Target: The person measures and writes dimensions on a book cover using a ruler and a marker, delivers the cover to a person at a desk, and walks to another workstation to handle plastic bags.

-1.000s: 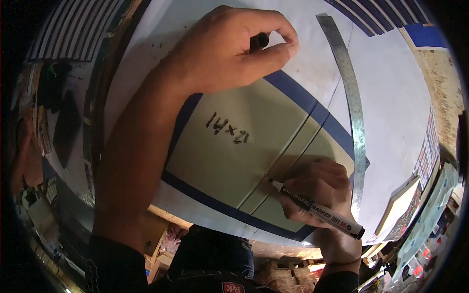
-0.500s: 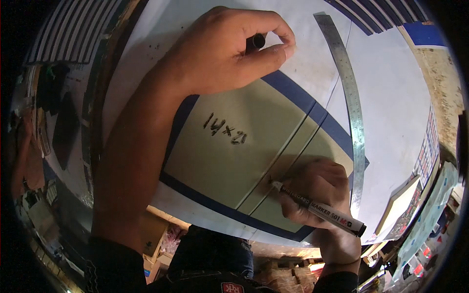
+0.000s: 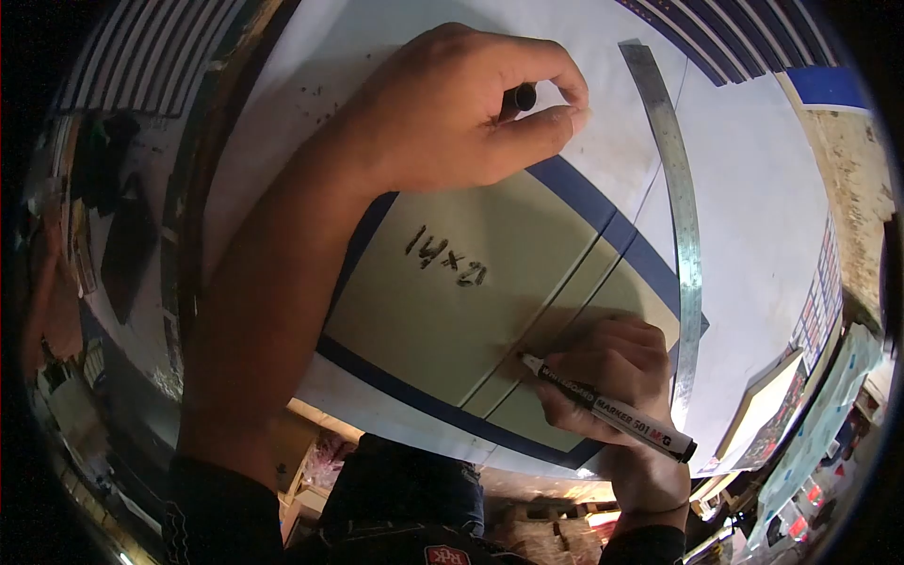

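Observation:
My right hand [image 3: 612, 381] is closed around a white whiteboard marker [image 3: 621, 414]. Its tip touches or hovers just over the narrow spine strip of a blue-edged cover [image 3: 377, 311], where a small dark mark shows. The cover lies flat, its greyish-green inner boards framed by blue margins, with "14x21" handwritten in black on the larger board. Above the cover's upper edge, my left hand [image 3: 471, 113] has its thumb and index fingertips together, with a black marker cap [image 3: 524, 97] held in the curl of the fingers.
A steel ruler [image 3: 673, 188] lies along the right side of the cover on the white work surface [image 3: 753, 226]. Striped dark strips [image 3: 744, 33] sit at the top right, with more at the top left. A small pale board [image 3: 761, 400] rests near the right edge.
The whole view has shifted slightly, so the cover and ruler appear a little lower. Both hands keep their grips, and the marker tip remains by the spine strip.

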Available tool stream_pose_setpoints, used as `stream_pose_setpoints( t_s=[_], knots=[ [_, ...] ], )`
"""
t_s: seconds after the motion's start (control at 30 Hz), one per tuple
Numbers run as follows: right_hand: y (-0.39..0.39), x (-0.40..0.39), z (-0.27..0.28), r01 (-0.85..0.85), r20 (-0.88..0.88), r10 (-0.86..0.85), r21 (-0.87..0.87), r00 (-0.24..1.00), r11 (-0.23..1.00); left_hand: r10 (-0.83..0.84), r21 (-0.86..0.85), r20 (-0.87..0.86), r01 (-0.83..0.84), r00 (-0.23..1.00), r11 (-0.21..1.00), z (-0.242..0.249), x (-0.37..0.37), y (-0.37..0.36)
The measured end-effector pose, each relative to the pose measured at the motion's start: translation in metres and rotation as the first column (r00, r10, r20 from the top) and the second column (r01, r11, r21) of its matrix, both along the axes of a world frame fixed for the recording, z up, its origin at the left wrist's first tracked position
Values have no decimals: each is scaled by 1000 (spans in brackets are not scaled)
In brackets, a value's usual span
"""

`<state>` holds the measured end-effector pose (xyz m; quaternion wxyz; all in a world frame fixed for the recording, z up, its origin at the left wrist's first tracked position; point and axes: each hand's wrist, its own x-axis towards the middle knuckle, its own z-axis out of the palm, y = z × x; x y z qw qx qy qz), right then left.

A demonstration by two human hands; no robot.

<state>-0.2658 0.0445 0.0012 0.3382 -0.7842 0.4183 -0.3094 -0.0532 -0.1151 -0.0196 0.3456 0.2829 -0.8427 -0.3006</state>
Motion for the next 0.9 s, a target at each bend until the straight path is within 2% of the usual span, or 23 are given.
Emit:
stream_pose_setpoints(
  t_s=[0.07, 0.13, 0.27, 0.37, 0.43, 0.57, 0.67, 0.73, 0.87, 0.9],
  knots=[
    [-1, 0, 2, 6, -23, -5, 21, 1000, 1000, -6, 5, -3, 6, 1000, 1000, 0, 0, 0],
    [-1, 0, 5, 30, -91, -33, -36, 995, 999, 1, -19, 10, -1, 1000, 1000, 1, 0, 0],
    [3, 0, 2, 72, -40, -71, 3, 997, 997, 4, -54, 7, -3, 1000, 999, 0, 0, 0],
    [4, -3, 1, 78, -59, -84, -100, 995, 992, 5, -54, 1, -5, 1000, 999, -1, 0, 0],
    [5, -5, -1, 17, -31, -16, 12, 999, 1000, 7, -45, 7, -7, 1000, 999, 0, 1, 0],
    [2, -2, 1, 0, -28, 1, 23, 1000, 1000, 6, -22, 12, -5, 1000, 1000, 0, 1, 0],
    [1, -2, 5, 13, -121, -12, 6, 993, 1000, 3, -43, -3, -3, 1000, 999, -1, 0, 0],
    [2, 3, 9, 98, -142, -94, 16, 985, 995, 3, -49, 0, -3, 1000, 999, -1, 0, 0],
    [1, -1, 3, 69, -99, -67, 17, 993, 997, 2, -46, 20, -1, 1000, 999, 0, 1, 0],
    [0, -4, 2, 15, -60, -14, 24, 998, 1000, 2, -46, 20, -1, 1000, 999, 2, 1, 0]
  ],
)
